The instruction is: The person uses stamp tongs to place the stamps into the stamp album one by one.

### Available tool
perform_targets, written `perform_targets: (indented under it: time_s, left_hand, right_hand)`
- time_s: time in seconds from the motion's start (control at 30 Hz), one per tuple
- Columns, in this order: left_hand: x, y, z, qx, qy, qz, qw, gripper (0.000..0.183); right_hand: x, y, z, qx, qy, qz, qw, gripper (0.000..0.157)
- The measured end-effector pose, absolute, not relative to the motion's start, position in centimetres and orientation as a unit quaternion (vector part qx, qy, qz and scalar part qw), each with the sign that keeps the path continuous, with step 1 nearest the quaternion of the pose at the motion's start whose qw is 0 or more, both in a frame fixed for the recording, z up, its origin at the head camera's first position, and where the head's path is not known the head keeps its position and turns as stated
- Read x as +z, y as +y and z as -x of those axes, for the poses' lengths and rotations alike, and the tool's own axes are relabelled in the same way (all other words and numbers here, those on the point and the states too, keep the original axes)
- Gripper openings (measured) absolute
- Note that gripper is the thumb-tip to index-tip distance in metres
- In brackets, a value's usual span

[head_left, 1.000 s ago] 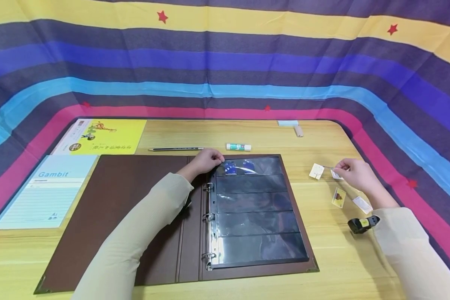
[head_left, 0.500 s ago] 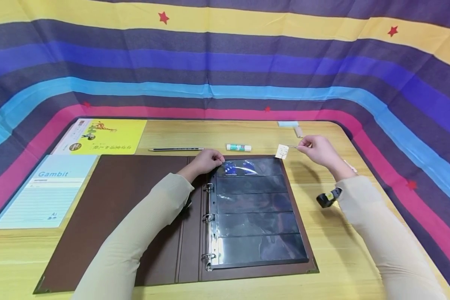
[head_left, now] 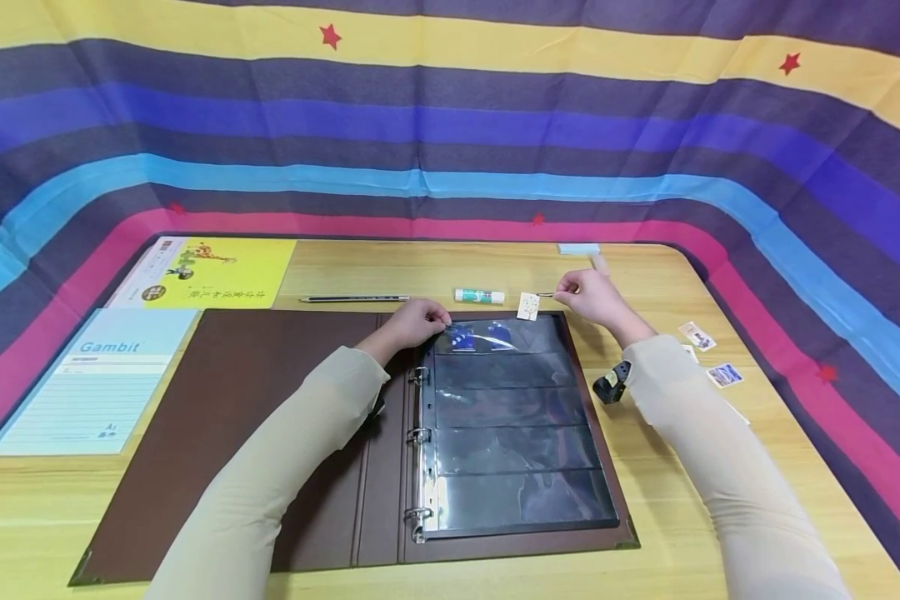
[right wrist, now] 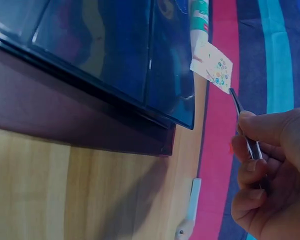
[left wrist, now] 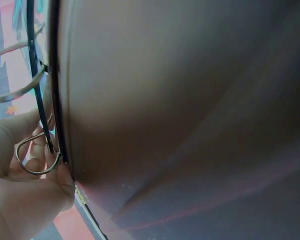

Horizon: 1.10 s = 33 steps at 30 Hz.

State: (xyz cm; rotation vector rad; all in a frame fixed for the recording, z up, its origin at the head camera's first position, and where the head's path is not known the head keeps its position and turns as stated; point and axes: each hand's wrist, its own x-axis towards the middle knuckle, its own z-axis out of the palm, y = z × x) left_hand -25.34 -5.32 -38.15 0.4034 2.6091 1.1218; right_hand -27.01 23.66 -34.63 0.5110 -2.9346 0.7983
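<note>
With thumb and fingers, my right hand [right wrist: 272, 160] holds metal tweezers [right wrist: 237, 103]. Their tips grip a small white postage stamp [right wrist: 215, 67] with coloured dots, raised at the top edge of the stamp album's black page [head_left: 510, 450]. My left hand [head_left: 417, 321] pinches that page's top left corner beside the upper ring; the left wrist view shows its fingers around the page edge and ring [left wrist: 39, 154]. Two blue stamps [head_left: 498, 336] sit in the page's top clear pocket. The brown album [head_left: 300, 433] lies spread out under my left arm.
Several loose stamps [head_left: 724, 375] lie at right, partly hidden by my sleeve. Behind the album are a glue stick [head_left: 479, 296], a pencil [head_left: 354, 298] and a light-blue block [head_left: 578, 248]. A yellow booklet [head_left: 243, 271] and a Gambit notebook [head_left: 93, 392] lie at left.
My right hand has moved left from the loose stamps to the page's top edge, carrying the white stamp in the tweezers. The left hand has stayed at the page corner.
</note>
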Motion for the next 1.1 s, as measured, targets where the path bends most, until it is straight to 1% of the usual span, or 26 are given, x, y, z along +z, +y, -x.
perform_targets:
  time_s: [0.3,0.53,0.73,1.1]
  left_hand:
    - [-38.21,-5.31,25.44,0.385,0.902,-0.139,0.134,0.011]
    - [-38.20,-5.35,25.36,0.387,0.902,-0.135,0.132,0.011]
    - [-38.22,-5.35,25.36,0.385,0.903,-0.135,0.134,0.011]
    - [-38.28,-5.37,25.50,0.382,0.904,-0.139,0.131,0.011]
  right_hand:
    - [-34.69,23.49,26.61,0.246,-0.951,-0.188,-0.016,0.008]
    - [-34.92,23.80,26.78,0.242,-0.945,-0.215,-0.054,0.006]
    - [-34.84,23.81,26.94,0.232,-0.944,-0.220,-0.087,0.005]
    - [-34.49,23.87,27.46,0.204,-0.942,-0.243,-0.109,0.006]
